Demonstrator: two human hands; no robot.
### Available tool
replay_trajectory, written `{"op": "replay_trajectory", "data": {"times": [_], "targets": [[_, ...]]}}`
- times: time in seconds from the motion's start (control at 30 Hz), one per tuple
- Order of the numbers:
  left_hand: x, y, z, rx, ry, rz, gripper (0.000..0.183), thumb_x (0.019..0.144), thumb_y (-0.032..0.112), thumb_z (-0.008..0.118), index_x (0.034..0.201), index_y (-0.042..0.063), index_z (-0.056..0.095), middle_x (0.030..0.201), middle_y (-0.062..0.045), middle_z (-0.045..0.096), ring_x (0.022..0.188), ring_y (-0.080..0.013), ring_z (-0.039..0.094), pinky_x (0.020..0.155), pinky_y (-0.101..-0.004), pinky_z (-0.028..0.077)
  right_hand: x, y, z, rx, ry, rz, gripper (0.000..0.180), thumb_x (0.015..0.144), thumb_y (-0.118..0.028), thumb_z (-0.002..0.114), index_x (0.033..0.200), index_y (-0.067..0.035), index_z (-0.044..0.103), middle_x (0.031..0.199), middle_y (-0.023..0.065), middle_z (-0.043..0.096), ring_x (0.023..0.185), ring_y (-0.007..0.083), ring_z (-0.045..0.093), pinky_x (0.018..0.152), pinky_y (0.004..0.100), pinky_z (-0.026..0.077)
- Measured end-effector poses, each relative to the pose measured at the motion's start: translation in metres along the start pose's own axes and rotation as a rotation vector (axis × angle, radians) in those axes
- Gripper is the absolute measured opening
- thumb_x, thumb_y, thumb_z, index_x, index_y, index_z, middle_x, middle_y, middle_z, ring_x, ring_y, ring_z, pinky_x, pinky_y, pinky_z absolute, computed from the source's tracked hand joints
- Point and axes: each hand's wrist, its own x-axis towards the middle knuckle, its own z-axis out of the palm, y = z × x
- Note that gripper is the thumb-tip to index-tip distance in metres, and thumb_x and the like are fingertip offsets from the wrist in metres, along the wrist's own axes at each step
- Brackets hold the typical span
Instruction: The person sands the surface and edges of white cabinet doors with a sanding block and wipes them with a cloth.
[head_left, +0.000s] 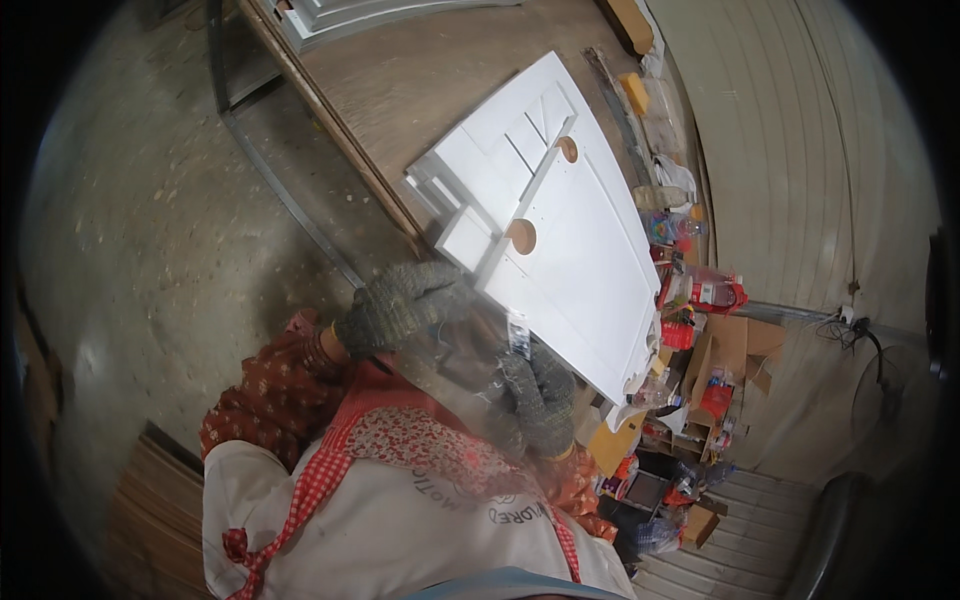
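Observation:
My left hand (405, 304), in a grey knitted work glove, is raised beside the near corner of the white panels, its fingers blurred. My right hand (544, 401), gloved alike, is at the panels' lower edge, close to a small blurred item with a shiny silvery part (518, 335). Whether either hand grips something cannot be told. White panels (574, 277) with grooves and two round holes lie stacked on the wooden worktable (405, 82). A smaller white piece (469, 238) juts out at the stack's left side.
More white frame parts (337, 19) lie at the table's far end. Plastic bottles (667, 225), a red-labelled jug (716, 292) and cardboard boxes (727, 345) crowd the right side. A metal table leg (289, 199) stands at left; brown boards (154, 510) are at lower left.

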Motion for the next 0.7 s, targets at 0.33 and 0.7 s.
{"op": "replay_trajectory", "data": {"times": [0.33,0.7], "targets": [[-0.008,-0.002,-0.011,0.116,-0.07,0.118,0.033,0.08,0.019,0.058,0.11,0.005,0.062,0.115,-0.014,0.058,0.109,-0.033,0.055,0.093,-0.0447,0.043,0.012,0.0,0.009,-0.108,-0.147,-0.135,0.043,0.079,-0.022,0.068,0.115,-0.002,0.057,0.097,0.0169,0.061,0.074,0.0324,0.061,0.065,0.0389,0.049],[0.017,0.024,-0.03,-0.015,-0.293,-0.015,0.035,0.082,0.022,0.059,0.113,0.005,0.059,0.114,-0.014,0.058,0.102,-0.0329,0.056,0.09,-0.044,0.043,0.013,0.003,0.011,-0.705,0.034,-0.802,0.041,0.084,-0.019,0.057,0.123,-0.005,0.054,0.128,0.0195,0.049,0.101,0.0311,0.059,0.08,0.0392,0.05]]}}
